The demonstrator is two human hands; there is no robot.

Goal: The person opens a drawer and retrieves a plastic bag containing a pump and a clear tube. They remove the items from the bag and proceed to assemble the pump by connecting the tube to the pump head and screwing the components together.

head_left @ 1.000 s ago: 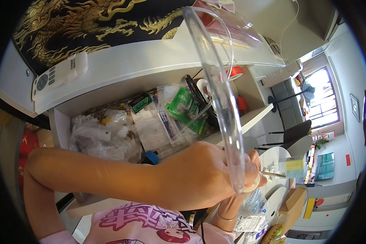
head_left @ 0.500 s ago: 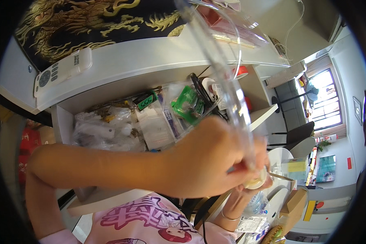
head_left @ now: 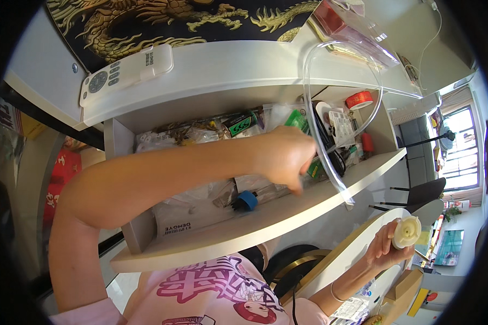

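Note:
My left hand [head_left: 290, 157] is over the open drawer [head_left: 331, 193], its fingers closed. A clear flexible tube [head_left: 307, 89] loops up from beside those fingers; they appear to pinch one end, though the grip is partly hidden. The tube's other end hangs over the drawer's front edge. Off to the right, my right hand [head_left: 382, 246] is closed around a round cream plastic piece [head_left: 406, 233] with a small nub in its centre. Below my left forearm, a blue round-topped plastic part [head_left: 246, 201] lies in the drawer.
Bags, a green-and-black box [head_left: 239, 124], a black cable [head_left: 337, 161] and a red tape roll [head_left: 359, 99] fill the drawer. A white remote control [head_left: 127, 73] rests on the ledge above. At lower right stand a white-topped table [head_left: 341, 249] and a cardboard box [head_left: 401, 290].
My hands have moved apart: the left, with the tube, back over the drawer, the right outward with the cream piece. The tube, earlier stretched up near the camera, now hangs in a loop.

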